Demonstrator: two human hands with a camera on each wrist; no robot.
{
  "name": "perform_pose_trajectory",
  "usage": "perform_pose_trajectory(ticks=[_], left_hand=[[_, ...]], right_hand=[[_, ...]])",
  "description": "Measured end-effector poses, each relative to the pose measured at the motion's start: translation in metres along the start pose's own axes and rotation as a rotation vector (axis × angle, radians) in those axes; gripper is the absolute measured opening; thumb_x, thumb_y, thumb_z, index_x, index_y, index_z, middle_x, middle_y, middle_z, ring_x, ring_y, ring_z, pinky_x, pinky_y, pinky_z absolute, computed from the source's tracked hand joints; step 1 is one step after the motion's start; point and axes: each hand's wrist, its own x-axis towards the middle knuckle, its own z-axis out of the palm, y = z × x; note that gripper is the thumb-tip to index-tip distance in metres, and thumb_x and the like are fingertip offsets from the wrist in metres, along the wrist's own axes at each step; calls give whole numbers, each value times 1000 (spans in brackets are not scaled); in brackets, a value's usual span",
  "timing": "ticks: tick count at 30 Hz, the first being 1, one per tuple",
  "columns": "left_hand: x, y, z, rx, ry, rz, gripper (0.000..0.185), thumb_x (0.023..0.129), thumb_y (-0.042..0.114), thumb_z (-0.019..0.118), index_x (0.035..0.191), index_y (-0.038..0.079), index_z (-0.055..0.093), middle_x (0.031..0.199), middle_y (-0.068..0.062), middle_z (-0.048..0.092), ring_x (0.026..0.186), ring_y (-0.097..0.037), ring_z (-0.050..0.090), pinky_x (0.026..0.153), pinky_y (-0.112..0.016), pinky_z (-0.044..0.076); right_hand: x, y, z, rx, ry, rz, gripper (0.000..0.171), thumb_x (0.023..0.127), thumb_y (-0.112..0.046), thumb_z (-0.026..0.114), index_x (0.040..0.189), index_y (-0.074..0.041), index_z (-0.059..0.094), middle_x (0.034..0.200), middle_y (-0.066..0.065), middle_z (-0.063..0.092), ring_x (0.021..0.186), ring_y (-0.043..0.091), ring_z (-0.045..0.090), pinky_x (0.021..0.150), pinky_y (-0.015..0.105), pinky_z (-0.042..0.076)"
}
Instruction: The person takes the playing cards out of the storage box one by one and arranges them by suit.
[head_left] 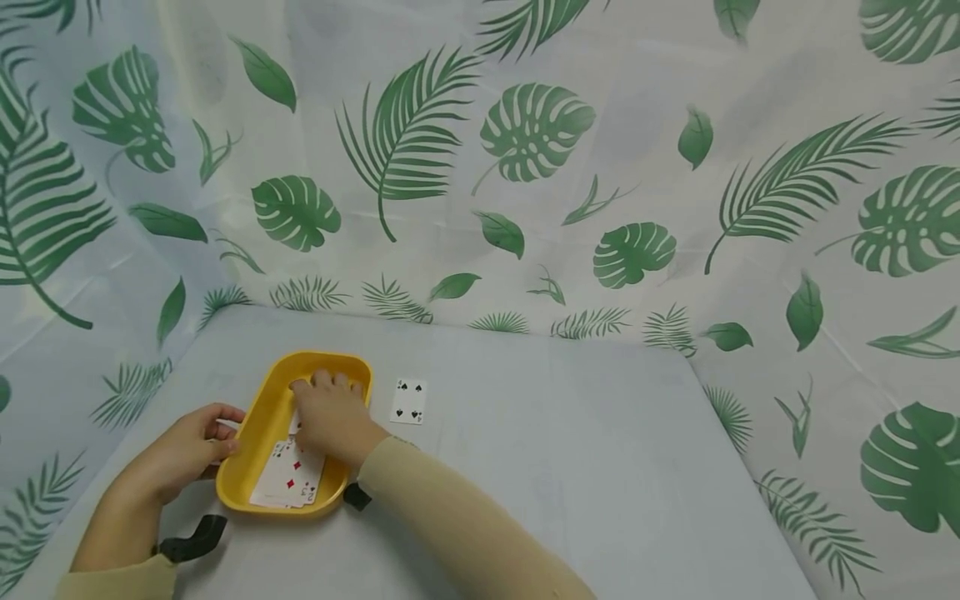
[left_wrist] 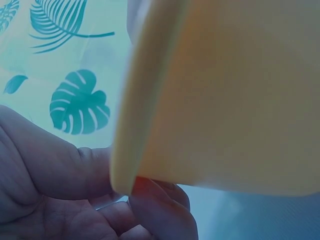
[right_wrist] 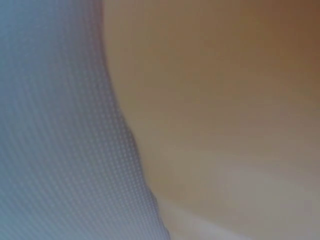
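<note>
My left hand [head_left: 183,450] holds the left edge of the yellow tray [head_left: 258,421]. My fingers curl around its rim, and in the left wrist view my fingertips [left_wrist: 160,200] tuck under the rim of the tray [left_wrist: 225,100].

My right hand [head_left: 330,417] is inside the tray, palm down, with the fingers bent toward the far wall. It rests on the pile of playing cards [head_left: 288,479] at their far end. I cannot tell if it is pinching a card or just touching them. The right wrist view is too blurry to help; it shows only a yellow blur beside a gray cloth.

The cards lie face up in the near half of the tray, spread a little. The tray sits on the gray tabletop [head_left: 562,467], near its left side.

One more card [head_left: 409,401], with black spades, lies flat on the tabletop just to the right of the tray, not touching it.

A white curtain with green leaves [head_left: 532,133] hangs behind and around the tabletop.
</note>
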Motion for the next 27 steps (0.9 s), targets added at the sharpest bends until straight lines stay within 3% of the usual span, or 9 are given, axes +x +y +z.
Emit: perform_pose_trajectory(ticks=[7,17,27], left_hand=[[1,0,0,6,3,13,48,105,0,57,147,-11,37,101,-13,54,90,-23,60,74,-33,61],[-1,-2,0,12,5,2,48,105,0,58,147,-11,38,99,-12,54,89,-23,60,74,-33,61],[1,0,2,7,14,2,47,105,0,58,146,-10,38,99,-11,54,87,-23,59,70,-33,60]], right_hand=[[0,-1,-4,-10,21,-7,74,90,-50,83,156,-40,49,144,-10,53,129,17,44,115,39,42],[-3,-1,-10,-5,21,-49,79,89,-53,83,159,-40,46,156,-9,49,136,17,42,120,32,40],[-15,10,-19,153,70,-81,80,89,-45,85,158,-41,46,162,-9,45,147,17,39,121,32,43]])
